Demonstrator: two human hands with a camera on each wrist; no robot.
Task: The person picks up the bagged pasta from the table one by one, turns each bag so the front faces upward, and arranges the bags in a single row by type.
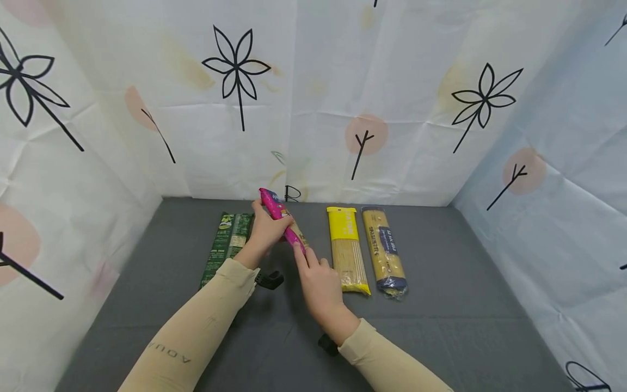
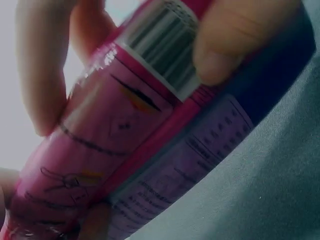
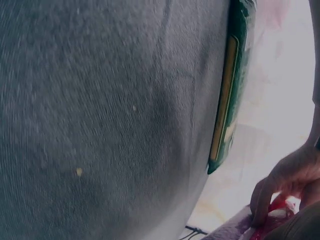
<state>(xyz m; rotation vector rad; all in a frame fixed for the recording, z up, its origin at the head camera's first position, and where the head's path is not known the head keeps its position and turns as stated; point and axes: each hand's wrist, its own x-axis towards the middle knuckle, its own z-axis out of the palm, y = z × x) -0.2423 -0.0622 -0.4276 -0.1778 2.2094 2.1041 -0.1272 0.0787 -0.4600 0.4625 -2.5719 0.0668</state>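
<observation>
Both hands hold a long pink noodle packet point(image 1: 294, 235), tilted and raised over the grey table. My left hand point(image 1: 266, 228) grips its far part, fingers wrapped around it. At the near end, my right hand point(image 1: 320, 280) pinches the packet between thumb and fingers. The left wrist view shows the back of the pink packet point(image 2: 100, 130) up close, with a barcode, small drawings and a fingertip point(image 2: 217, 67) over the barcode's edge. A green packet point(image 1: 227, 242) lies left of the left hand, partly covered by that arm.
Right of the hands, a yellow noodle packet point(image 1: 349, 253) and a spaghetti packet with a blue label point(image 1: 384, 250) lie side by side on the grey table point(image 1: 441, 305). White patterned cloth point(image 1: 313, 98) stands behind and on both sides.
</observation>
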